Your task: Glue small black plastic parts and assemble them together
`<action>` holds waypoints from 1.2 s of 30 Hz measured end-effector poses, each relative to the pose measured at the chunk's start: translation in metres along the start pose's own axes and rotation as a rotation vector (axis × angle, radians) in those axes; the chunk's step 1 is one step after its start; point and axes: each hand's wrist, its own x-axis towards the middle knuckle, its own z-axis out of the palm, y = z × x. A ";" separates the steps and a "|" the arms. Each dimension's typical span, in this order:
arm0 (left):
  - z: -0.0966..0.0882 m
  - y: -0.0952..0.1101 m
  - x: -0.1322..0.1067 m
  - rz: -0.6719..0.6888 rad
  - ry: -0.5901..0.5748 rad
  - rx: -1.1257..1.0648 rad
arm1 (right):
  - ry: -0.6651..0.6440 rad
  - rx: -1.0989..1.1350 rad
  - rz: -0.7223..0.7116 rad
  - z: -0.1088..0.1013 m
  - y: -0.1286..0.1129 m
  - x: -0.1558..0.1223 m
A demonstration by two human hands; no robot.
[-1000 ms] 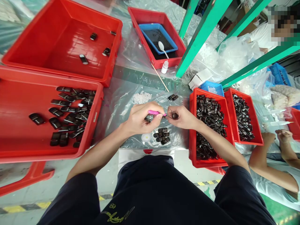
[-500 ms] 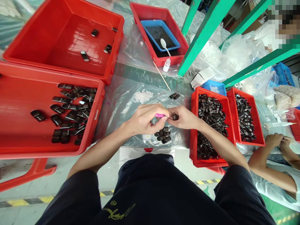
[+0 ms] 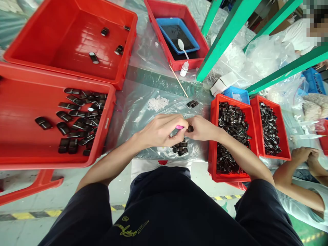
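My left hand [image 3: 161, 130] is closed around a pink-handled tool [image 3: 179, 127], whose tip points right. My right hand [image 3: 202, 128] pinches a small black part [image 3: 190, 128] right at that tip, so the two hands touch above the plastic-covered table. Just below the hands lies a little cluster of black parts [image 3: 180, 148] beside a small white lid [image 3: 161, 149]. Two more black parts [image 3: 192, 104] lie further back, and a pile of white bits [image 3: 158, 102] sits to their left.
A red bin [image 3: 102, 136] on the left holds several black parts; another red bin [image 3: 120, 75] behind it holds a few. Two red bins [image 3: 211, 136] of black parts stand on the right. At the back are a blue tray [image 3: 164, 24], a spoon, a white bottle [image 3: 183, 69] and a stick. Another person's hands [image 3: 304, 155] work at the right.
My two hands have closed together, the left hiding more of the pink tool. The view has shifted slightly; the other person's hands have moved together.
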 end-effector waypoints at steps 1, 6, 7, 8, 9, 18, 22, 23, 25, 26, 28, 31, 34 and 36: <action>0.000 0.000 0.000 0.004 0.001 0.000 | -0.002 -0.002 -0.001 0.000 0.000 0.000; -0.001 0.001 0.001 0.002 0.003 -0.005 | -0.004 -0.003 -0.019 0.002 0.001 0.001; -0.001 0.001 0.001 -0.002 0.004 -0.007 | -0.001 -0.002 -0.023 0.003 0.002 0.001; -0.001 0.001 0.001 -0.005 0.006 -0.010 | 0.004 0.000 -0.028 0.003 0.003 0.000; -0.001 0.001 0.000 -0.010 0.009 -0.013 | 0.010 0.004 -0.034 0.003 0.004 0.000; 0.000 -0.001 -0.005 -0.039 0.051 -0.032 | 0.020 0.056 -0.050 0.002 0.008 -0.004; 0.002 -0.003 -0.005 -0.047 0.134 -0.071 | 0.051 0.128 -0.046 0.001 0.011 -0.007; 0.003 -0.004 -0.005 -0.046 0.172 -0.077 | 0.074 0.158 -0.056 0.001 0.012 -0.007; 0.004 -0.007 -0.004 -0.044 0.284 -0.090 | 0.122 0.220 -0.086 0.000 0.014 -0.009; 0.004 -0.009 -0.004 -0.048 0.347 -0.097 | 0.139 0.252 -0.101 0.000 0.016 -0.010; 0.005 -0.012 -0.004 -0.070 0.443 -0.109 | 0.157 0.319 -0.121 0.000 0.018 -0.013; 0.007 -0.014 -0.006 -0.130 0.437 -0.087 | 0.148 0.406 -0.104 -0.002 0.020 -0.017; 0.009 -0.014 -0.009 -0.146 0.370 -0.073 | 0.133 0.422 -0.078 -0.004 0.022 -0.021; 0.010 -0.013 -0.010 -0.124 0.359 -0.073 | 0.146 0.408 -0.090 -0.004 0.023 -0.022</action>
